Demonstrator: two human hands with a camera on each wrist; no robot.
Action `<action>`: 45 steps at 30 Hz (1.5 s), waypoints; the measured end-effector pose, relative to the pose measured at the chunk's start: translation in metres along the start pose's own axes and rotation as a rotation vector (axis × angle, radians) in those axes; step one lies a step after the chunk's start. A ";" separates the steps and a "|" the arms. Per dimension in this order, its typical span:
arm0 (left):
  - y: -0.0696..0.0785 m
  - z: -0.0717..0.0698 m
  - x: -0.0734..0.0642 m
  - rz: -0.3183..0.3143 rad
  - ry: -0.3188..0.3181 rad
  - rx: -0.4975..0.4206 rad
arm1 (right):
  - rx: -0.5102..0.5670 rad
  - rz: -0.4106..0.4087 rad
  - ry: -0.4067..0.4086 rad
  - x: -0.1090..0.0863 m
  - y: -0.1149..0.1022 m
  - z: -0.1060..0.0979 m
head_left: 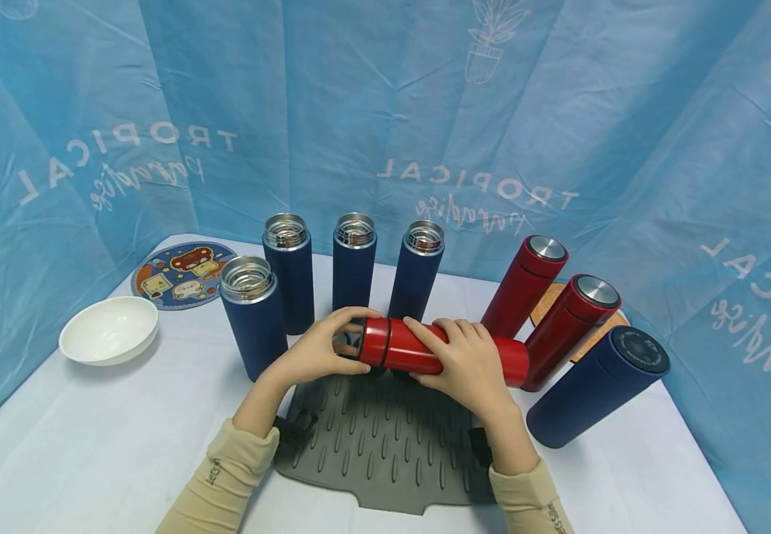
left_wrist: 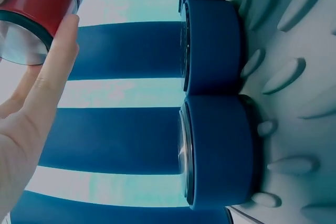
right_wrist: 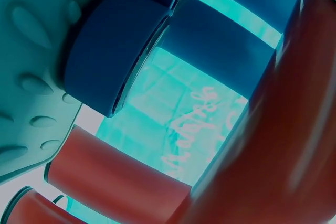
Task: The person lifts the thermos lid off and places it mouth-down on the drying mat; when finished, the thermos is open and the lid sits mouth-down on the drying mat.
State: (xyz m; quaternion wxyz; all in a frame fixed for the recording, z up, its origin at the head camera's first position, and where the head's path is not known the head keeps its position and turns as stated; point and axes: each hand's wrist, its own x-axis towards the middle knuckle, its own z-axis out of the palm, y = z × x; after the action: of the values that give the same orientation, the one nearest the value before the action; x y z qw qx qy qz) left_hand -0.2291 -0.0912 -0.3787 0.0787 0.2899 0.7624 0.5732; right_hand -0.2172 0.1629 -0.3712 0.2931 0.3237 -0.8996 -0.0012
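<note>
The left hand and right hand are holding a red bottle sideways above the gray mat.
The left fingers are pinching its lid, the right fingers gripping its body. Lid removal seems half done: four blue bottles are standing open, blue lids resting on the mat; this bottle, two red ones and one capped blue bottle are remaining.

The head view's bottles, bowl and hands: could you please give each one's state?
Held red bottle: closed, sideways
Two standing red bottles: closed
Four silver-necked blue bottles: open, upright
Rightmost blue bottle: dark end up
Bowl: upright
Left hand: gripping lid end
Right hand: gripping bottle
</note>
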 end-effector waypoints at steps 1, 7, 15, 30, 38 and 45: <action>0.000 0.000 0.000 -0.002 0.001 -0.004 | 0.002 0.001 0.000 0.000 0.000 0.000; 0.003 -0.001 0.000 -0.053 0.019 0.011 | 0.005 0.008 -0.003 0.000 -0.001 -0.001; 0.003 0.001 0.001 -0.153 0.043 0.025 | 0.003 -0.011 0.023 0.001 0.000 -0.001; 0.001 0.003 0.001 0.068 0.031 0.009 | -0.019 -0.008 0.030 0.000 0.003 -0.002; 0.002 0.001 0.001 -0.054 0.040 0.025 | -0.020 -0.010 0.027 0.000 0.003 -0.002; 0.003 0.002 0.002 -0.161 0.057 0.079 | -0.011 -0.013 0.034 0.000 0.002 -0.003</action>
State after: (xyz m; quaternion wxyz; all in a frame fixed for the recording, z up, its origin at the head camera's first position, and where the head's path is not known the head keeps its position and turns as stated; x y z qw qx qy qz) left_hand -0.2284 -0.0880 -0.3761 0.0912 0.2140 0.8073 0.5424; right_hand -0.2171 0.1652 -0.3680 0.3104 0.3277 -0.8923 -0.0025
